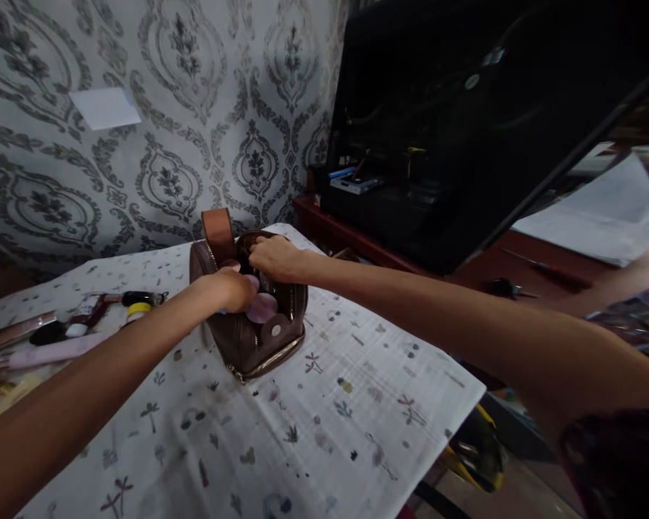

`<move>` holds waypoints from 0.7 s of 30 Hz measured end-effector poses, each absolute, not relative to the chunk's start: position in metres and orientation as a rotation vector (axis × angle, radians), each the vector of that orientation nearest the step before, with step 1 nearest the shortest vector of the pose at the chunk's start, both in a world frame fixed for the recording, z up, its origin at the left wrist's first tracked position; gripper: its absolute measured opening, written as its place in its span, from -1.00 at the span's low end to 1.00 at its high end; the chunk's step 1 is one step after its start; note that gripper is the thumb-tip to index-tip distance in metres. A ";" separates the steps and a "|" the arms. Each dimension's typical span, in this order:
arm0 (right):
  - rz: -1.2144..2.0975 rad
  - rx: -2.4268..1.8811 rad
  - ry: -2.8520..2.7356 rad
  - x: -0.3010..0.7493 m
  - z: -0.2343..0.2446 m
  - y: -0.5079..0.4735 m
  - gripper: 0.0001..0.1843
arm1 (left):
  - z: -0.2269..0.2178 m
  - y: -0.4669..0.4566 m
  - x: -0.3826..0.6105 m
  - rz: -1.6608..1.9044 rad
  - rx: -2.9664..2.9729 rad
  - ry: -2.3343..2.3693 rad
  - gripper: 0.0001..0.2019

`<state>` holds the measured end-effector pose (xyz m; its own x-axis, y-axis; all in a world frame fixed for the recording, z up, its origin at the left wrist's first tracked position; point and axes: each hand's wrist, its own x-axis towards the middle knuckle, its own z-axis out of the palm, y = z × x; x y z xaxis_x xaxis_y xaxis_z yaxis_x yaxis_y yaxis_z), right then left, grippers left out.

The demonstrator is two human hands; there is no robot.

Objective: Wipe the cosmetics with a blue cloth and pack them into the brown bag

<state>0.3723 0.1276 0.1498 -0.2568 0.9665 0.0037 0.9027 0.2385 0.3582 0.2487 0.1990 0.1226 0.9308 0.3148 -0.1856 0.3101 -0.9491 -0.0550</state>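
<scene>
A small brown leather bag with gold zips and an upright strap stands open on a white patterned cloth. My left hand is closed over the bag's opening and presses on pale pink round items inside it. My right hand grips the far rim of the bag with bent fingers. What the left fingers hold is hidden.
Cosmetics lie at the left edge of the cloth: a pink tube, a yellow-capped pot, dark small bottles. A dark television stands on a red-brown cabinet to the right. Patterned wallpaper lies behind. The table edge drops at the right.
</scene>
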 end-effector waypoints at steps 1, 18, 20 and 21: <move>0.426 1.746 2.296 0.372 0.149 0.131 -0.70 | 0.127 0.195 0.249 0.414 -3.041 -0.509 -0.86; 0.320 1.578 2.285 0.371 0.159 0.141 -0.76 | 0.168 0.172 0.237 0.523 -2.901 -0.575 -0.69; 0.302 1.554 2.297 0.373 0.165 0.139 -0.76 | 0.167 0.175 0.235 0.439 -2.915 -0.607 -0.67; 0.292 1.545 2.321 0.375 0.168 0.138 -0.76 | 0.165 0.178 0.233 0.358 -2.940 -0.632 -0.67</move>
<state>0.3749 0.1383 0.1684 -0.3530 0.9213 -0.1631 0.8521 0.3885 0.3506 0.2330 0.1778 0.1654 0.8853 0.4173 -0.2052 0.3907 -0.9068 -0.1585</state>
